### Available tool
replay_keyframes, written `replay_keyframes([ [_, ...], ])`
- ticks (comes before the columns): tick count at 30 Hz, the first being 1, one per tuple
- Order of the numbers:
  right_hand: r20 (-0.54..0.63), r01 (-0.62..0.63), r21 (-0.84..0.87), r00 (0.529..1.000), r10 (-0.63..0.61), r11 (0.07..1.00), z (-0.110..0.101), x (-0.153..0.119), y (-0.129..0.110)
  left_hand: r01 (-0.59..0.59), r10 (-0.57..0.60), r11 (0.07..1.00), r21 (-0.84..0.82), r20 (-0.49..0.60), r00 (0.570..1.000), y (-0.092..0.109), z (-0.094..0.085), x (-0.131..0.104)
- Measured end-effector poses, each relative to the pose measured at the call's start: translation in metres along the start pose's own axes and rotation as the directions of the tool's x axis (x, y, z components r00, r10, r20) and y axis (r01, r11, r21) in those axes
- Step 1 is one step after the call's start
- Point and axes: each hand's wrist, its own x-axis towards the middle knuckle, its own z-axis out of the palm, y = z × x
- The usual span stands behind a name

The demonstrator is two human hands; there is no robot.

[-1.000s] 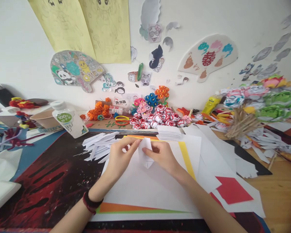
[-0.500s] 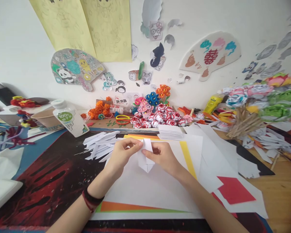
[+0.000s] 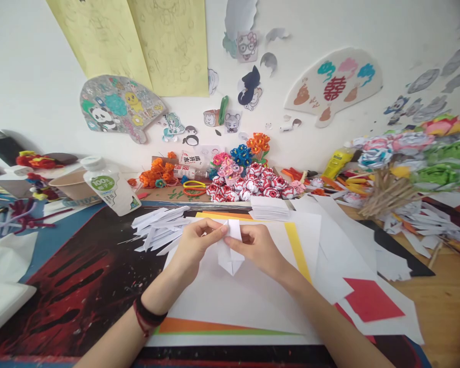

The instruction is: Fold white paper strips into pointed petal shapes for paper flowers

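- Pinches a small folded white paper [image 3: 230,267] at its upper left edge, between thumb and forefinger of the left hand [image 3: 193,245].
- Clamps the same piece from the other side with the right hand [image 3: 259,245], laying the thumb across the front face and curling the fingers behind: a closed grip on both sides.
- Holds the work over a large white sheet [image 3: 253,299] at the middle of the desk [image 3: 450,312], with the pointed end toward the body; cannot tell of any contact between that tip and the sheet.
- Appears to be partway through a fold, judging by the overlapping layers and the creases meeting near the point.
- Seems to call next for squaring the upper layers, then running a thumb down the edge to sharpen the crease, without loosening the lower flaps.
- Works between a loose pile of white paper slips [image 3: 159,227] on the left and a neat stack of small white papers [image 3: 270,209] just beyond the right hand.
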Motion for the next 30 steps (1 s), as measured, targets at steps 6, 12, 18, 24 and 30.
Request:
replay_keyframes([
  [6,0.003,0.001,0.036,1.0,-0.001,0.999,0.0004,-0.0008,-0.0019,-0.029,0.029,0.999,-0.026,-0.02,0.999,-0.0018,0.0016,-0.0013],
  [12,-0.01,-0.005,0.032,1.0,0.006,0.999,0.0006,-0.0013,-0.0027,-0.11,0.109,0.994,-0.025,-0.057,0.992,-0.0018,0.0071,-0.0047],
  [18,0.002,-0.022,0.037,1.0,0.022,0.999,-0.0003,-0.0012,-0.0043,-0.129,0.128,0.992,-0.008,-0.045,0.991,-0.0041,0.0058,-0.0049],
  [24,-0.055,0.048,0.062,0.997,-0.044,0.997,-0.0013,0.0007,-0.0042,-0.146,0.148,0.988,0.046,-0.041,0.988,-0.0028,0.0049,-0.0044],
  [30,-0.034,0.032,0.121,0.999,-0.028,0.992,-0.0036,0.0003,-0.004,-0.163,0.168,0.97,0.179,-0.014,0.986,0.0023,0.0009,-0.0026],
])
